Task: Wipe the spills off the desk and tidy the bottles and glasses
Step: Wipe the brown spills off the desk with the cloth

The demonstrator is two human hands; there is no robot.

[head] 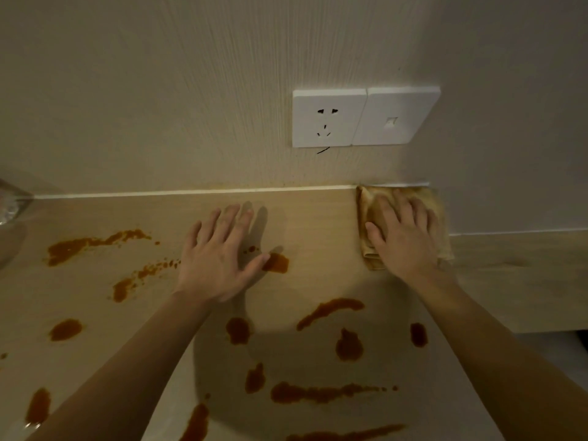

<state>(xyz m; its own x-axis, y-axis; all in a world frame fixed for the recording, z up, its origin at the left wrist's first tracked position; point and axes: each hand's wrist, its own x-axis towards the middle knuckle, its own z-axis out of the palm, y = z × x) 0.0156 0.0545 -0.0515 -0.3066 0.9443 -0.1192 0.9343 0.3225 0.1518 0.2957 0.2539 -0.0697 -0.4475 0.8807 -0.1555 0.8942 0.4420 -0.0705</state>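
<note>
A light wooden desk [318,224] carries several orange-brown spills, such as a streak [331,308] near the middle and a smear [89,245] at the left. A folded tan cloth [369,202] lies in the desk's back right corner against the wall. My right hand [404,237] lies flat on that cloth with straight, spread fingers. My left hand [219,249] hovers or rests flat over the desk's middle, fingers straight, its thumb beside a spill blob [278,264]. It holds nothing.
A clear glass object [12,202] shows partly at the left edge. A white wall socket [327,117] and switch plate [394,116] sit above the desk. The desk's right edge drops off near a lower wooden surface [521,275].
</note>
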